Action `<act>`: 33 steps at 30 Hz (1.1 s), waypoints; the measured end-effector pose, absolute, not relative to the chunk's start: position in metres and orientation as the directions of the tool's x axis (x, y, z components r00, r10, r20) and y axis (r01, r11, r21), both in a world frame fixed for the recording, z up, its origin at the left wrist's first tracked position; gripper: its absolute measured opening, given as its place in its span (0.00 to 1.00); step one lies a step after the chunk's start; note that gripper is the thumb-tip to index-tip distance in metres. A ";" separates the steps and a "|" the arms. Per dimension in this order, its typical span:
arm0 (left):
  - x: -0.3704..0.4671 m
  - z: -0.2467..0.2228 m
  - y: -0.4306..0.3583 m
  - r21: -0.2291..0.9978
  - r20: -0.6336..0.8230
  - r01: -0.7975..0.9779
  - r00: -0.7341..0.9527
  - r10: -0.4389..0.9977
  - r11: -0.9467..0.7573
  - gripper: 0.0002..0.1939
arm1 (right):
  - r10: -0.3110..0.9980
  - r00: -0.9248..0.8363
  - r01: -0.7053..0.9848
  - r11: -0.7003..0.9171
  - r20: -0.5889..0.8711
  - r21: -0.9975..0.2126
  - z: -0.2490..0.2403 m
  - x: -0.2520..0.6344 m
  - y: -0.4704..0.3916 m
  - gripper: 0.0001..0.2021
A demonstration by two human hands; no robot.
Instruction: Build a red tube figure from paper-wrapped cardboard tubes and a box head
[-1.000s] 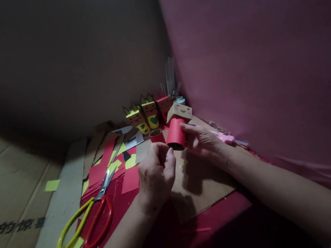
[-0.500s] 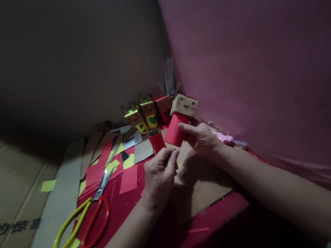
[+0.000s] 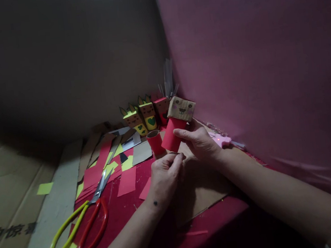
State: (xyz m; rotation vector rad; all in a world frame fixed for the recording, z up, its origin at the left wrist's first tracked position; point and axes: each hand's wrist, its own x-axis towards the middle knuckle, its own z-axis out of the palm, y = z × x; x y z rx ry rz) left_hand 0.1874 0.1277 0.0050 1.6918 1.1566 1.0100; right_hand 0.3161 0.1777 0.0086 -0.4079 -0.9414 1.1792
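In my right hand point(image 3: 198, 138) is a paper-tube doll point(image 3: 171, 133), with a red body and a box-shaped cardboard head bearing a drawn face. The thumb lies across the red tube, and the doll leans to the right. My left hand point(image 3: 166, 171) is pinched just below the doll's lower end. A thin dark sliver shows at its fingertips, too small to name. Behind that hand a separate red tube point(image 3: 155, 143) stands upright with its top open. Two yellow dolls point(image 3: 149, 116) with pointed ears and a red doll point(image 3: 162, 110) stand farther back.
Scissors point(image 3: 95, 201) with yellow and red handles lie open at the left. Red paper pieces point(image 3: 127, 182), yellow scraps and cardboard strips point(image 3: 55, 208) surround them. A pink glue gun point(image 3: 219, 138) with a red light lies behind my right wrist. A cardboard sheet point(image 3: 203, 195) lies beneath my hands.
My left hand has moved slightly right, closer beneath the doll. The doll has shifted a little left and down, its face tipping downward. The view has moved slightly.
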 end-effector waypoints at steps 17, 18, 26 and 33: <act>0.154 0.016 0.154 0.854 0.353 0.357 0.134 0.926 -0.377 0.20 | 0.840 0.014 -0.323 0.517 0.543 -0.792 0.001 0.323 0.187 0.32; 0.155 0.016 0.156 0.878 0.314 0.328 0.158 0.936 -0.350 0.24 | 0.841 -0.001 -0.312 0.514 0.542 -0.799 0.000 0.322 0.187 0.33; 0.163 0.022 0.152 0.965 0.170 0.142 0.299 0.939 -0.220 0.21 | 0.816 -0.164 -0.228 0.514 0.553 -0.827 -0.007 0.318 0.181 0.46; 0.161 0.016 0.154 0.974 0.154 0.126 0.235 0.960 -0.187 0.17 | 0.803 -0.174 -0.200 0.539 0.571 -0.818 -0.006 0.318 0.178 0.47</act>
